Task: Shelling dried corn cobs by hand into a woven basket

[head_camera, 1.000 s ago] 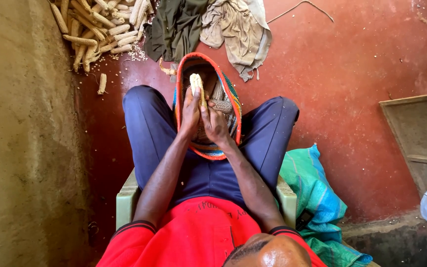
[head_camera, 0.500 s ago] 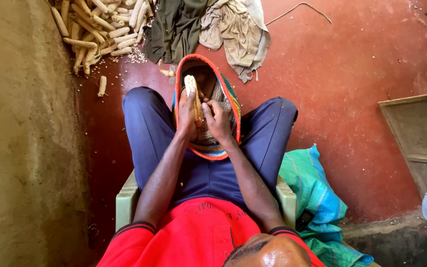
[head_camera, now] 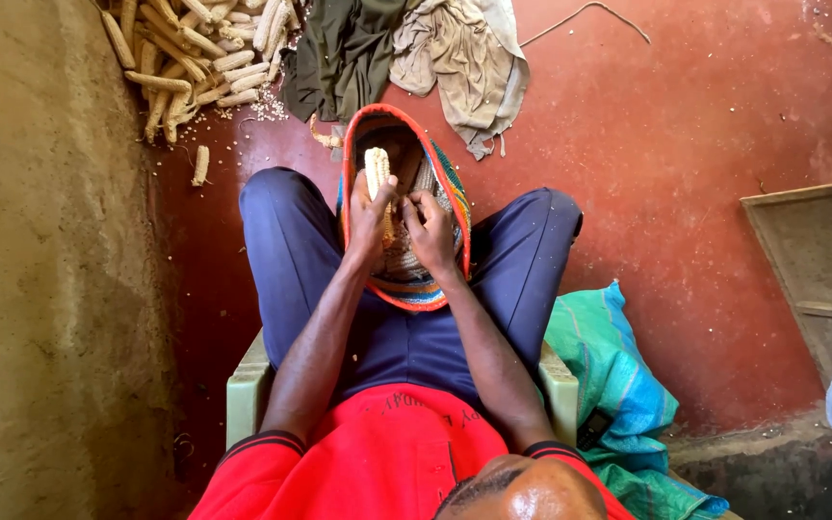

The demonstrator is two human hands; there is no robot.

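I sit on a pale green chair with a woven basket (head_camera: 456, 197), orange-rimmed with blue-green bands, held between my knees. My left hand (head_camera: 370, 217) grips a pale maize cob (head_camera: 377, 169) upright over the basket's mouth. My right hand (head_camera: 429, 229) sits just to the right of the cob with its fingers curled against the cob's lower part. What lies inside the basket is mostly hidden by my hands.
A pile of bare cobs (head_camera: 190, 53) lies at the top left by the earthen wall (head_camera: 40, 289), with one loose cob (head_camera: 200, 165) nearer. Crumpled clothes (head_camera: 406, 48) lie beyond the basket. A green-blue sack (head_camera: 618, 385) rests right of the chair; a wooden frame (head_camera: 816, 260) stands further right.
The cob has tilted and shifted slightly left in my left hand, and my right hand has slid a little away from it, its fingers working at the lower part.
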